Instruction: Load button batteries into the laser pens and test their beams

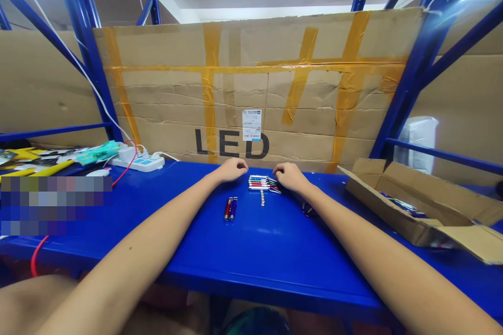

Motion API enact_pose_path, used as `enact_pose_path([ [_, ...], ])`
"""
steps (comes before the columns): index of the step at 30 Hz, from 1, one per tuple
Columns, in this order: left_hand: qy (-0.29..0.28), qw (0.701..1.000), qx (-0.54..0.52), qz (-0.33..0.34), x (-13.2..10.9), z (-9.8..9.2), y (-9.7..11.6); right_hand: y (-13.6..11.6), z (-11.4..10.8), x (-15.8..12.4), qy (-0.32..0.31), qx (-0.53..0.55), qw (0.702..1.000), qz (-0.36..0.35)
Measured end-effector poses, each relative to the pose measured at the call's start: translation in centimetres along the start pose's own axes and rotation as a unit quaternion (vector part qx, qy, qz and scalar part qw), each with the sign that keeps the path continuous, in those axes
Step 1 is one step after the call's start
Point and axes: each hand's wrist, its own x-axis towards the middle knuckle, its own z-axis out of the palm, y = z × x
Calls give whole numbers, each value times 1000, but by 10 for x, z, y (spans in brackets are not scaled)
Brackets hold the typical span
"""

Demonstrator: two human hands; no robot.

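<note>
Several slim, metallic pen-like tubes in silver, green, red and other colours lie side by side on the blue tabletop. At their left end, my left hand has its fingers curled in, with nothing visible in them. My right hand is bent over the right end of the row; its fingertips are close together, and whatever they may hold is hidden. Below the row runs a short line of small silver round pieces. Nearer to me lie a red tube and a dark blue tube, both with silver ends.
An open cardboard box with some tubes inside stands at the right. A small dark object lies beside my right forearm. A white power strip and a pile of packets are at the left. A large carton walls off the back.
</note>
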Motion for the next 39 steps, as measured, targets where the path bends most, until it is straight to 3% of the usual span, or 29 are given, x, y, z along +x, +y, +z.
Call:
enact_pose_path([
  [5,-254,965,3,-70,-28,-40,15,-17,-16,-14,23,3,999,-28],
  [7,-317,944,-6,-92,-36,-46,22,-34,-21,-25,-2,33,996,-77],
  [9,-346,933,-5,-94,-41,-45,27,-55,-22,-37,-55,59,984,-159],
  [14,-352,933,32,-68,-42,-38,32,-100,-10,-63,-113,71,936,-325],
  [18,-349,935,41,-55,-41,-36,32,-106,0,-67,-134,58,928,-344],
  [22,-310,948,59,-39,-40,-33,32,-103,-1,-66,-153,56,924,-346],
  [29,-280,958,54,-18,-38,-30,33,-109,-12,-72,-198,-16,924,-326],
  [33,-283,958,36,8,-39,-26,36,-104,-32,-79,-240,-69,936,-247],
  [36,-307,951,31,28,-43,-20,49,-84,-52,-82,-217,-41,955,-200],
  [39,-327,943,43,49,-49,-10,69,-54,-66,-79,-154,36,978,-138],
])
